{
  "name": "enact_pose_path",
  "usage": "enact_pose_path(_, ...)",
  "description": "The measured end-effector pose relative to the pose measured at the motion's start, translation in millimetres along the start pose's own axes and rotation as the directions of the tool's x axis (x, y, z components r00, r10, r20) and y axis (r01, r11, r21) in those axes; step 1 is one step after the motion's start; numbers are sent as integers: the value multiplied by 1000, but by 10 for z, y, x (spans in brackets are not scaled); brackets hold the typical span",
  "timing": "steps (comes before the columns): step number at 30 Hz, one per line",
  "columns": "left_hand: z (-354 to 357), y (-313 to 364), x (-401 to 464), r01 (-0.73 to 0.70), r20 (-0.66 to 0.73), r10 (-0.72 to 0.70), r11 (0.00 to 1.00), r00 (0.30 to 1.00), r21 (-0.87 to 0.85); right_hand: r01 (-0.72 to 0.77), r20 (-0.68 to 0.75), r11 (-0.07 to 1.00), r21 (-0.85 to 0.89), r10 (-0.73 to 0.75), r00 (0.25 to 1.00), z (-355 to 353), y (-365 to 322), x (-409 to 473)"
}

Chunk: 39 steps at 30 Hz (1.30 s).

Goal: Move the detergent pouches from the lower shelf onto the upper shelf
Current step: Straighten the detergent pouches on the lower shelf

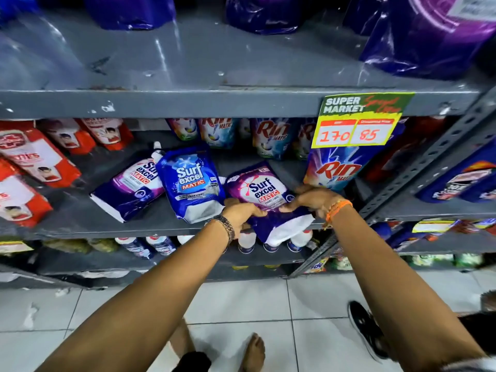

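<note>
Left hand (243,212): fingers curled round the lower left edge of the purple Surf Excel pouch (264,200), pinching it, just right of frame centre.
Right hand (312,200): clamped over the same pouch's lower right corner, thumb on the front; orange thread band (336,209) on that wrist.
Purple Surf Excel pouch: lying tilted at the front edge of the lower shelf (80,210), its white bottom hanging out past the lip.
Blue Surf Excel pouch (190,183): right beside it on the left, touching or nearly so, leaning back.
Second purple pouch (131,186): further left, on its side, partly tucked behind the blue one.
Upper shelf (188,65): grey metal across the top of the frame, with purple bags (429,36) at the back and right.
Price tag (359,120): yellow, clipped on the upper shelf's edge at right, reads 170 and 85.
Floor (241,304): white tiles at the bottom, a bare foot (253,353) showing.
</note>
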State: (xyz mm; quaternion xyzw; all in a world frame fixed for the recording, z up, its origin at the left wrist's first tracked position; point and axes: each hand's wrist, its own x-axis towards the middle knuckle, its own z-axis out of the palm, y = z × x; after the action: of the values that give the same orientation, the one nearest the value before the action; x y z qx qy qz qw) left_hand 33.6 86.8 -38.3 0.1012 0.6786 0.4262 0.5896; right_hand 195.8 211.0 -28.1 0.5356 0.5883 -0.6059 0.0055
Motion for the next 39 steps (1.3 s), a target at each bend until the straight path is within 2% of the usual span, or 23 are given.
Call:
enact_pose_path(2, -25, -9, 1, -71, -11, 72, 996, 997, 57, -43, 68, 994, 102, 36, 997, 2, 141, -94)
enact_pose_path(4, -24, -24, -38, -209, -38, 218, 964, 975, 165, -31, 11, 996, 84, 30, 999, 52, 241, -158)
enact_pose_path(6, -42, -35, -72, -320, -3, 330, 916, 944, 242, 56, -62, 995, 84, -51, 997, 96, 294, -226)
enact_pose_path(8, -93, -42, -94, -410, 38, 414, 878, 909, 247, 155, -98, 983, 102, -145, 985, 118, 320, -307)
enact_pose_path(11, -147, 53, -149, -520, 38, 542, 781, 839, 346, 298, -145, 951, 86, -284, 948, 131, 240, -356)
enact_pose_path(13, -146, 166, -195, -563, 34, 629, 668, 776, 486, 386, -218, 922, 30, -371, 903, 176, 171, -329)
enact_pose_path(16, -119, 405, -134, -558, 32, 727, 497, 686, 665, 506, -345, 859, -85, -501, 793, 282, 40, -221)
enact_pose_path(19, -79, 591, 21, -514, 18, 769, 410, 640, 754, 557, -503, 826, -85, -518, 691, 421, -40, -73)
enact_pose_path(23, -28, 704, 227, -532, 17, 782, 408, 623, 742, 589, -688, 804, -79, -471, 552, 597, -58, 194)
enact_pose_path(27, -36, 651, 418, -529, 6, 769, 434, 639, 729, 562, -745, 820, -112, -443, 498, 693, 43, 371)
enact_pose_path(35, -159, 590, 467, -574, 43, 743, 478, 668, 665, 508, -706, 849, -143, -447, 549, 658, 84, 420)
enact_pose_path(39, -448, 565, 226, -637, 48, 753, 519, 656, 569, 529, -655, 847, -50, -428, 623, 642, 86, 289)
